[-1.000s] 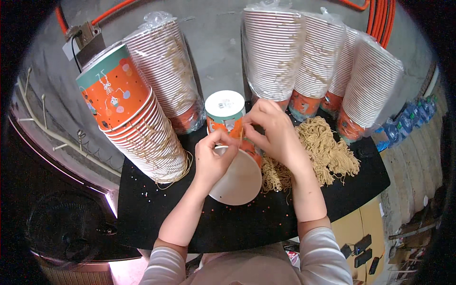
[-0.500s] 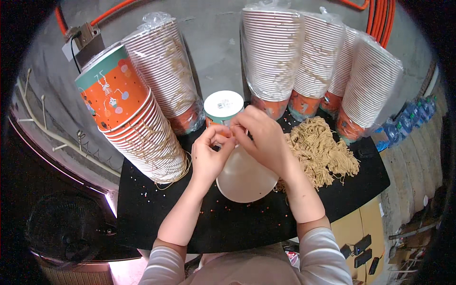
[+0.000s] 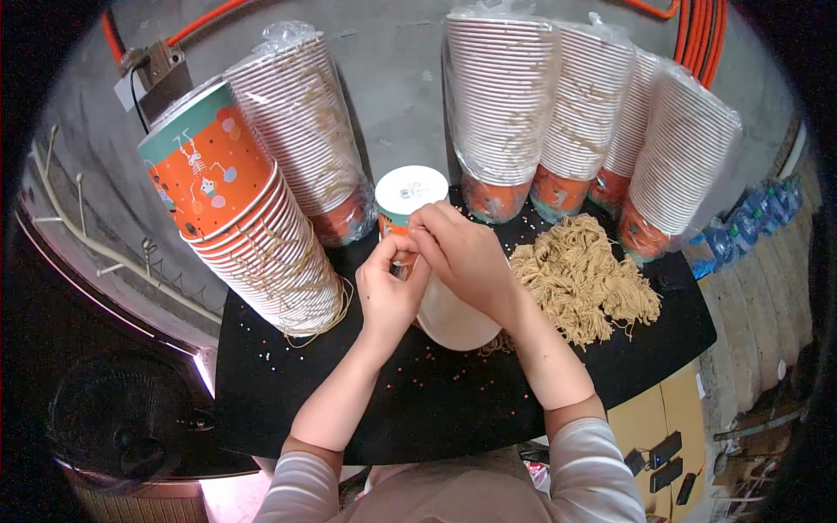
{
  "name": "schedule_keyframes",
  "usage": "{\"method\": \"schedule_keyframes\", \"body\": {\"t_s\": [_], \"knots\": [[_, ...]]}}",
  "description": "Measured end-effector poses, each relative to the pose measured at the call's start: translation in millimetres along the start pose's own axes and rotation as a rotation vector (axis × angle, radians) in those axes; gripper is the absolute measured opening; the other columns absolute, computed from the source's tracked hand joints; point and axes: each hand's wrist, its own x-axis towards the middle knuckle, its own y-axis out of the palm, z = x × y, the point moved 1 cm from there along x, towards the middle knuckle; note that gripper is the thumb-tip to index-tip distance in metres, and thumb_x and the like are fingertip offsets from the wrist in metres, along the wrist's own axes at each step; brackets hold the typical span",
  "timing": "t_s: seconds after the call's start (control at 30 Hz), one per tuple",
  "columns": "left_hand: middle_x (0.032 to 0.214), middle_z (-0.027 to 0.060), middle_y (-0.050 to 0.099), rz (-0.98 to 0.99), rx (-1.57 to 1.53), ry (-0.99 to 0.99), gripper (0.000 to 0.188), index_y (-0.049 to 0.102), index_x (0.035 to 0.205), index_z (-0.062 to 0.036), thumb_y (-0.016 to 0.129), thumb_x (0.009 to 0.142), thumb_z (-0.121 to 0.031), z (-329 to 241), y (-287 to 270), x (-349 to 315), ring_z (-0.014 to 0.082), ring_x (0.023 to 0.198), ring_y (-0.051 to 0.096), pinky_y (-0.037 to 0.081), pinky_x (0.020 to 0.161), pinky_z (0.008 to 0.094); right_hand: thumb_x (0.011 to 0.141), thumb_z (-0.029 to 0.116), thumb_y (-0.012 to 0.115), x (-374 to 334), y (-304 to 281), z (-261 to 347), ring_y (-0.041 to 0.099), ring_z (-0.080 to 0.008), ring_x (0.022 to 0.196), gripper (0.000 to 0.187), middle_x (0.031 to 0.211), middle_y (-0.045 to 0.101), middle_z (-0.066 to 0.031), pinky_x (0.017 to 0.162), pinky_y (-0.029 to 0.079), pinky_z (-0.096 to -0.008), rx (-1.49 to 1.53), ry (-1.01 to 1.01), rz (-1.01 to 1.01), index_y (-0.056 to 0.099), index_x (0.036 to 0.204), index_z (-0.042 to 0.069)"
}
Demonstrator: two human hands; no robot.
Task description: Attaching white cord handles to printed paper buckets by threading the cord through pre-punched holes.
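My left hand (image 3: 391, 292) and my right hand (image 3: 462, 261) meet over the middle of the black table, fingertips pinched together. What lies between the fingertips is too small or hidden to make out. Directly beneath them a paper bucket (image 3: 458, 318) shows its pale inside, its mouth tilted toward me; the hands cover much of it. Just behind stands an upturned orange and green paper bucket (image 3: 412, 189), white base up. To the right of my right hand sits a heap of tan cord (image 3: 584, 283).
A tall leaning stack of orange paper buckets (image 3: 261, 253) with cords hanging from it stands at the left. Several plastic-wrapped bucket stacks (image 3: 501, 100) line the wall. Small beads (image 3: 445, 379) are scattered on the black table (image 3: 296, 410). A dark fan (image 3: 122, 418) is lower left.
The bucket under my hands has shifted slightly right and away, and less of its inside shows. My right hand has come slightly lower and to the left, closer over my left fingertips.
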Motion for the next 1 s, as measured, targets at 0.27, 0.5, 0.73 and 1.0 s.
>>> {"method": "schedule_keyframes", "body": {"t_s": [0.27, 0.5, 0.73, 1.0], "knots": [[0.079, 0.0103, 0.072, -0.003, 0.193, -0.012, 0.009, 0.068, 0.087, -0.001, 0.073, 0.086, -0.009, 18, -18, 17, 0.0206, 0.072, 0.073, 0.054, 0.067, 0.0317, 0.097, 0.015, 0.06, 4, -6, -9, 0.067, -0.0375, 0.082, 0.008, 0.095, 0.064, -0.0115, 0.068, 0.055, -0.0457, 0.036, -0.005, -0.001, 0.06, 0.102, 0.009], [0.085, 0.0105, 0.073, 0.064, 0.301, 0.068, 0.009, 0.071, 0.093, -0.0028, 0.072, 0.085, -0.007, 6, -28, 22, 0.0223, 0.075, 0.074, 0.056, 0.068, 0.0327, 0.096, 0.014, 0.062, 4, -5, -11, 0.067, -0.0374, 0.081, 0.007, 0.095, 0.065, -0.0119, 0.067, 0.054, -0.0449, 0.012, 0.036, -0.092, 0.062, 0.101, 0.009], [0.084, 0.0124, 0.071, -0.009, 0.402, 0.104, 0.011, 0.071, 0.092, -0.004, 0.074, 0.084, -0.011, 9, -27, 21, 0.0284, 0.073, 0.072, 0.056, 0.069, 0.0387, 0.092, 0.016, 0.067, 4, -11, -1, 0.068, -0.0324, 0.08, 0.008, 0.087, 0.065, -0.0097, 0.066, 0.054, -0.0421, -0.013, 0.062, -0.081, 0.069, 0.09, 0.008], [0.083, 0.0133, 0.073, 0.029, 0.504, 0.111, 0.018, 0.071, 0.09, -0.0052, 0.079, 0.084, -0.02, 17, -32, 25, 0.0291, 0.072, 0.072, 0.054, 0.066, 0.04, 0.089, 0.016, 0.068, 3, -12, -11, 0.067, -0.0314, 0.085, 0.008, 0.087, 0.065, -0.0092, 0.071, 0.054, -0.043, -0.158, 0.072, -0.105, 0.07, 0.088, 0.009]]}}
